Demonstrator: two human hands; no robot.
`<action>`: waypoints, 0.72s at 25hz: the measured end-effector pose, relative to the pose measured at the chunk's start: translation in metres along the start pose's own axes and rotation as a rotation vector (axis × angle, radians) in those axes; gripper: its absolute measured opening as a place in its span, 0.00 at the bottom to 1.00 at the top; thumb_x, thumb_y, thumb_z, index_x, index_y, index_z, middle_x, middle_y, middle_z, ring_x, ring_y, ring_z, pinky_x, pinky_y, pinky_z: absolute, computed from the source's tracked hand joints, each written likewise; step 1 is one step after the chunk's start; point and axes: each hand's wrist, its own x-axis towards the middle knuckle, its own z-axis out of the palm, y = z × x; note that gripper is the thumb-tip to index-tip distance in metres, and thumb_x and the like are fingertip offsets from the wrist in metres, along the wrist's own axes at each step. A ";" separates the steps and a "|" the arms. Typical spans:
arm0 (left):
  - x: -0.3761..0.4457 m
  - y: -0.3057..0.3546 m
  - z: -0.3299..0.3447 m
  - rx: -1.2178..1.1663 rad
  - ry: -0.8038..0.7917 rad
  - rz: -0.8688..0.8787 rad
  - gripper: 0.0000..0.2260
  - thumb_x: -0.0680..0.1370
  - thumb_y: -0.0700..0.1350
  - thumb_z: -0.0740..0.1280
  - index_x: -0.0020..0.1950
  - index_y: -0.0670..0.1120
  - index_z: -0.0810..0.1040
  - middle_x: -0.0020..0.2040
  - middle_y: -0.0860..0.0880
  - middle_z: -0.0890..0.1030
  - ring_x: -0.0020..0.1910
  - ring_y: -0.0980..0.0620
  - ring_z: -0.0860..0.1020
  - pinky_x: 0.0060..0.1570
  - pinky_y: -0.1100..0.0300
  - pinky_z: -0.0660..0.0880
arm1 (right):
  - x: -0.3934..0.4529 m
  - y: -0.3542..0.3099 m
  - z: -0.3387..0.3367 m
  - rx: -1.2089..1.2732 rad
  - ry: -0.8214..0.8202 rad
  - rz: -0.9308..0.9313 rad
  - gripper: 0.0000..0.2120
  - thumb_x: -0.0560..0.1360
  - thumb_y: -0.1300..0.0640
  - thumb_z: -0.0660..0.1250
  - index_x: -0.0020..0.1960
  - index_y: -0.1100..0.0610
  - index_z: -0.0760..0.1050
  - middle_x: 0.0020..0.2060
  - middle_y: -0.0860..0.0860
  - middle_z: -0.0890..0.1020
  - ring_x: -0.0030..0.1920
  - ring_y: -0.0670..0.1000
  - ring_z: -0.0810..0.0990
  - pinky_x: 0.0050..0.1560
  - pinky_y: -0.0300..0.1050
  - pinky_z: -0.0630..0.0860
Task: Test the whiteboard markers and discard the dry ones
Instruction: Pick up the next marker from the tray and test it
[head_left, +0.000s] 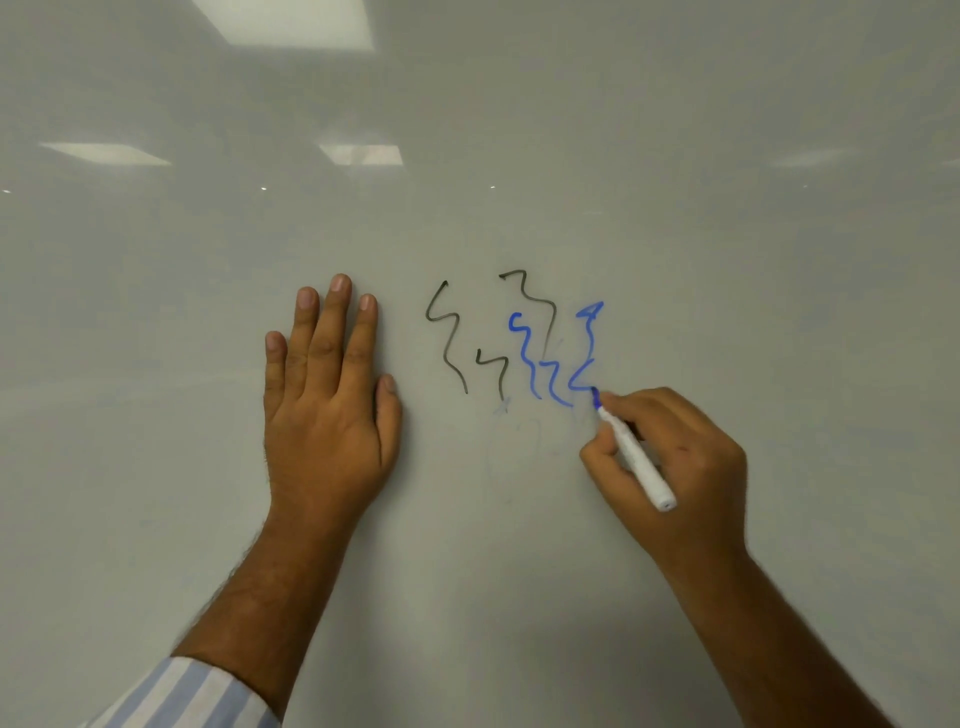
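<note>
A whiteboard (519, 545) fills the whole view. My right hand (685, 462) grips a white-barrelled blue marker (636, 457), its tip touching the board at the lower end of a fresh blue squiggle (587, 358). To the left of that line are two more blue squiggles (524, 353) and three dark grey ones (447, 338). My left hand (327, 395) lies flat on the board, fingers straight and together, left of the marks.
Ceiling lights reflect in the upper part of the board (291, 23). Faint erased traces show below the squiggles (514, 441). A striped sleeve (197, 696) covers my left forearm at the bottom edge.
</note>
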 end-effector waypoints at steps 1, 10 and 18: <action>-0.002 0.000 0.000 0.000 0.000 0.004 0.30 0.83 0.45 0.60 0.85 0.45 0.60 0.86 0.45 0.57 0.86 0.44 0.52 0.83 0.39 0.51 | -0.004 0.000 -0.002 0.004 0.013 0.048 0.06 0.73 0.65 0.69 0.47 0.60 0.84 0.38 0.52 0.82 0.35 0.56 0.80 0.35 0.52 0.78; -0.023 -0.003 -0.002 -0.039 -0.035 0.024 0.34 0.76 0.38 0.61 0.84 0.42 0.62 0.85 0.43 0.60 0.85 0.44 0.54 0.83 0.40 0.51 | -0.042 -0.021 0.000 0.372 -0.155 0.243 0.10 0.72 0.67 0.70 0.51 0.56 0.84 0.39 0.47 0.82 0.34 0.50 0.79 0.34 0.40 0.76; -0.037 -0.010 -0.006 -0.245 -0.001 0.041 0.28 0.78 0.24 0.57 0.76 0.41 0.75 0.80 0.43 0.70 0.82 0.44 0.65 0.82 0.43 0.58 | -0.076 -0.056 0.018 0.591 -0.154 0.559 0.10 0.76 0.66 0.76 0.49 0.51 0.85 0.35 0.49 0.82 0.34 0.53 0.80 0.36 0.45 0.76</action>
